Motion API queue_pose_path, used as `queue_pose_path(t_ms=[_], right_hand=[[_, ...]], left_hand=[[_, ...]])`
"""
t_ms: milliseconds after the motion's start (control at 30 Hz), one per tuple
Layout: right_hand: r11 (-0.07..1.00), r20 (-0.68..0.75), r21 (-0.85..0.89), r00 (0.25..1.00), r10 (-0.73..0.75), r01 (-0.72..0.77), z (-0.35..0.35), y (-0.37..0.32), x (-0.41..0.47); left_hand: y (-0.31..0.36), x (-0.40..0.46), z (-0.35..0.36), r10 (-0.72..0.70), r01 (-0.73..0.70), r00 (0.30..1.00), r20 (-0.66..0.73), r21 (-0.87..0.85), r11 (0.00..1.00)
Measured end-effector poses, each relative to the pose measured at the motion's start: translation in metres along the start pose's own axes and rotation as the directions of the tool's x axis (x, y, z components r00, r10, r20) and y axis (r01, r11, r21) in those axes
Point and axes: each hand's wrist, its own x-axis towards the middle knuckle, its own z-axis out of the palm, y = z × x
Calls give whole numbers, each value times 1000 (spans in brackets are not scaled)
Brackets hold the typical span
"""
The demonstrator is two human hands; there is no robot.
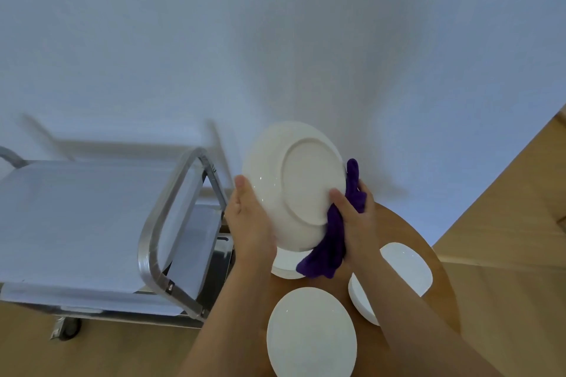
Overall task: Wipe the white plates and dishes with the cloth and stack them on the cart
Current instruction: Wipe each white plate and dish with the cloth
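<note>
A round white plate [288,184] is held up on edge above the table, its underside and foot ring facing me. My left hand [249,223] grips its left rim, thumb on the back. My right hand [356,220] holds a purple cloth [332,239] against the plate's right rim, thumb pressed on the underside. The cloth hangs down below the plate. More white dishes lie on the round wooden table [428,278]: a plate [311,335] in front, a squarish stack [401,272] at right, and a stack [288,263] partly hidden under the held plate.
A steel cart [171,223] stands to the left of the table, its top shelf [79,223] covered in pale sheet and bearing no dishes. A castor [66,329] shows at its lower left. A white wall is behind, wooden floor around.
</note>
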Motion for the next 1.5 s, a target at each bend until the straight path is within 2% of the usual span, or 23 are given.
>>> queue_pose_path(t_ms=[67, 133, 167, 200, 267, 300, 333, 500, 667, 833, 900, 967, 1067, 1167, 1333, 1500], right_hand=[[996, 19, 30, 997, 79, -80, -4, -6, 4], [988, 70, 1, 985, 155, -155, -14, -15, 9], [984, 103, -42, 979, 174, -170, -20, -19, 12], [981, 135, -88, 974, 184, -173, -25, -24, 13], [975, 201, -161, 962, 184, -153, -31, -32, 16], [971, 232, -195, 956, 180, -136, -32, -35, 19], [964, 253, -234, 950, 183, -123, -31, -39, 19], [937, 258, -326, 941, 217, -127, -32, -42, 28], [912, 133, -305, 936, 326, -275, -32, -28, 19], [955, 45, -207, 973, 225, -211, -23, -12, 4], [955, 59, -265, 986, 158, -137, -14, -9, -2], [944, 112, -318, 986, 127, -86, -3, -6, -9], [941, 149, -325, 978, 148, -93, 6, -4, -16], [952, 186, -273, 963, 193, -138, 8, -4, -20], [938, 261, -290, 928, 267, -188, 9, -12, -18], [926, 277, -257, 896, 346, -277, 11, -21, -11]], left_hand=[[-1, -2, -3, 9, -20, 992, 123, 84, 996], [2, 1, -10, -43, 11, 935, 352, 94, 996], [8, 4, -16, -111, 101, 876, 469, 47, 994], [15, 8, -22, -196, 254, 784, 589, -17, 967], [24, 19, -30, -335, 520, 609, 719, -43, 853], [24, 23, -31, -378, 578, 566, 733, -25, 816], [23, 26, -31, -400, 601, 554, 730, -17, 799], [14, 35, -31, -403, 577, 616, 677, -40, 816], [11, 29, -27, -365, 583, 636, 680, -114, 804], [4, 15, -16, -345, 507, 703, 623, -99, 856], [-7, 7, -7, -340, 466, 719, 607, -57, 883], [-19, -3, 2, -316, 351, 753, 578, 54, 935], [-31, -9, 5, -282, 172, 779, 561, 241, 955], [-37, -12, 2, -288, 33, 752, 593, 402, 915], [-48, -12, -5, -340, -162, 717, 608, 620, 768], [-35, -9, -8, -328, -331, 690, 645, 685, 649]])
